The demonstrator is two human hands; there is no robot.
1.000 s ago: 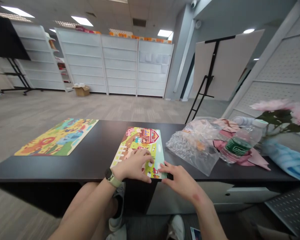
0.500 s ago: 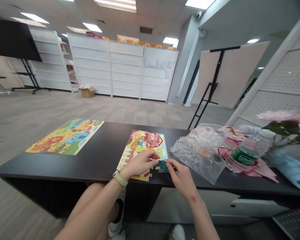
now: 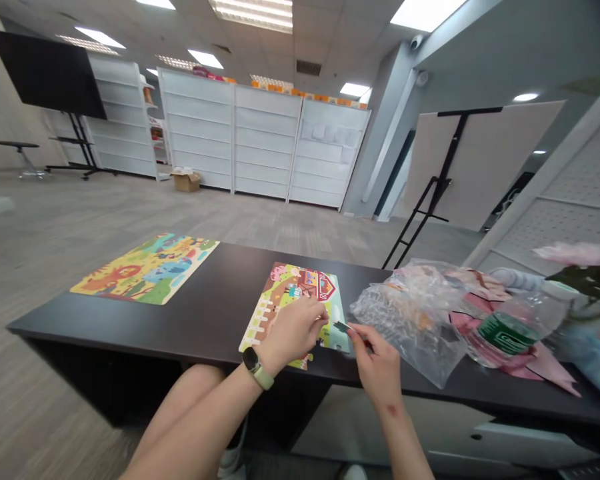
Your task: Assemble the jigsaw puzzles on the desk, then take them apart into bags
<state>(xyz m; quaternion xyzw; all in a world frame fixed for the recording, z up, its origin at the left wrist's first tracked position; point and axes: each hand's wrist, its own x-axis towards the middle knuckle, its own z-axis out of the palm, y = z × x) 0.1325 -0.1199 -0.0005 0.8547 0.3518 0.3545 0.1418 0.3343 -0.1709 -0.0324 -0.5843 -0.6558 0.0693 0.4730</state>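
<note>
The right hand pinches a small dark piece, perhaps a sticker, between finger and thumb; the left hand curls over a farm-picture board, its grip hard to tell; the board lies flat on a black table, just beside a clear plastic bag.

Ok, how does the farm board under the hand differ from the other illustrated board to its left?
The farm board shows a red barn and white fence, while the other board shows a mostly yellow-and-green scene with a blue animal. The person's left hand rests on the farm board; no hand touches the other board. Both are flat, rectangular and brightly illustrated.
</note>
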